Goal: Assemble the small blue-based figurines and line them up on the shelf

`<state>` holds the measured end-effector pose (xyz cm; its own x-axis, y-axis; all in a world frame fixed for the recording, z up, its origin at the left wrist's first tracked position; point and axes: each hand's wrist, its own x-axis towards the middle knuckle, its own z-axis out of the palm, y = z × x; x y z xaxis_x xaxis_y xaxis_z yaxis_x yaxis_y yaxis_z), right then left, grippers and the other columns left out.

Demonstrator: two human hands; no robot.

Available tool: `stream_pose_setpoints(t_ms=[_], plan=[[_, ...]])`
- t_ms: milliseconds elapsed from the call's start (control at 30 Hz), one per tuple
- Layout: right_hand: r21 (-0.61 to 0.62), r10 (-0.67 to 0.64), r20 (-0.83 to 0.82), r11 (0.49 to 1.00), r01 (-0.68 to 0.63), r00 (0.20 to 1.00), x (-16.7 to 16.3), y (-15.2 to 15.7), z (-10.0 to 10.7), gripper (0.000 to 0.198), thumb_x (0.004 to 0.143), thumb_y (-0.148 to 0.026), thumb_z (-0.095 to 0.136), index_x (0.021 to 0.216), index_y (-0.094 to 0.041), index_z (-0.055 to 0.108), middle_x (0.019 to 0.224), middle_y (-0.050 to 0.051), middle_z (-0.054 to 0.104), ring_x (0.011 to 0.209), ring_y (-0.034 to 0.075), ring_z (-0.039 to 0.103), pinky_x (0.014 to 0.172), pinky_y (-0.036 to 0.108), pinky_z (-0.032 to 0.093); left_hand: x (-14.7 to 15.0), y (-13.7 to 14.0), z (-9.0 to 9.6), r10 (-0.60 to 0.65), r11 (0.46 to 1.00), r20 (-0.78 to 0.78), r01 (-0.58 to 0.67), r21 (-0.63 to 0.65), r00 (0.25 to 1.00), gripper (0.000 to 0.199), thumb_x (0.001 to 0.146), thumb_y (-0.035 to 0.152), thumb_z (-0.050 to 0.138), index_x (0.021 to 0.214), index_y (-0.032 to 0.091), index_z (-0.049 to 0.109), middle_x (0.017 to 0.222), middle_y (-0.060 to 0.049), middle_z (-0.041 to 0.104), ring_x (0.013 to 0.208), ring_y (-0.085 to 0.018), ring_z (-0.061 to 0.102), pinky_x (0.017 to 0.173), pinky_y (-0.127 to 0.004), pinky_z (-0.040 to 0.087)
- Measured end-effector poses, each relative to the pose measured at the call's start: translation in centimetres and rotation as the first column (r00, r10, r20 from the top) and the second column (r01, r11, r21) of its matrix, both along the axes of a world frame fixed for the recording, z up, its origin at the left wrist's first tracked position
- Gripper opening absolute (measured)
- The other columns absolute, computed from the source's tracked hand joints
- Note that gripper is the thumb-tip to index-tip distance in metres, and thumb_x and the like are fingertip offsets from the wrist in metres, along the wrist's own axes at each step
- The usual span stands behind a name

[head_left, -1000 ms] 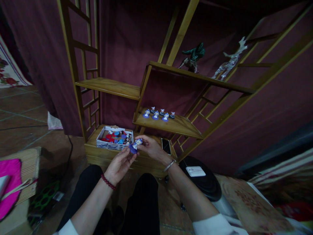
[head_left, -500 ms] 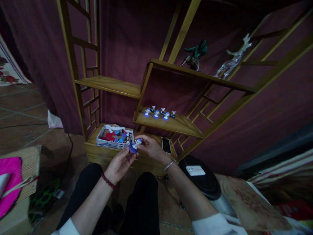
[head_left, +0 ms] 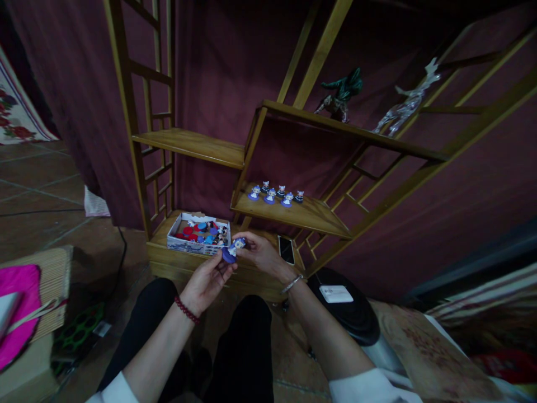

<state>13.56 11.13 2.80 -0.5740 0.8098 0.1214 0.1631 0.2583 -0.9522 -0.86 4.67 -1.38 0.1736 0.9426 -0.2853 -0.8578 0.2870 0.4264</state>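
Only my view slid a bit; the purple toy [head_left: 230, 255] stays pinched.
My left hand [head_left: 207, 284] grips its base, my right hand [head_left: 262, 254] its head end, so likely the same step. Left past my fingers sits a toy box [head_left: 184, 245]; farther right, six little toys [head_left: 270, 196] stand.
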Motion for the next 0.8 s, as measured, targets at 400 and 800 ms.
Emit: stream_pose_setpoints(t_ms=[400, 800], plan=[[0.004, -0.008, -0.002, 1.000, 0.008, 1.000, -0.01, -0.07, 0.07, 0.032, 0.069, -0.029, 0.065, 0.098, -0.019, 0.056, 0.085, 0.000, 0.059, 0.077, 0.012, 0.054, 0.073, 0.026, 0.042, -0.08, -0.06, -0.13, -0.034, 0.999, 0.015, 0.033, 0.041, 0.999, 0.016, 0.085, 0.018, 0.047, 0.083, 0.010, 0.060, 0.078, -0.008, 0.063, 0.070, -0.013, 0.061, 0.064, -0.021, 0.050], [0.018, 0.010, -0.004, 1.000, -0.010, 1.000, -0.20, 0.11, -0.13, 0.034, 0.069, -0.032, 0.065, 0.098, -0.020, 0.055, 0.090, 0.001, 0.060, 0.082, 0.014, 0.056, 0.077, 0.028, 0.043, -0.18, -0.12, 0.13, 0.001, 0.999, -0.006, 0.000, 0.036, 1.000, 0.013, 0.082, 0.019, 0.052, 0.083, 0.010, 0.061, 0.079, -0.007, 0.063, 0.069, -0.012, 0.061, 0.063, -0.021, 0.050]])
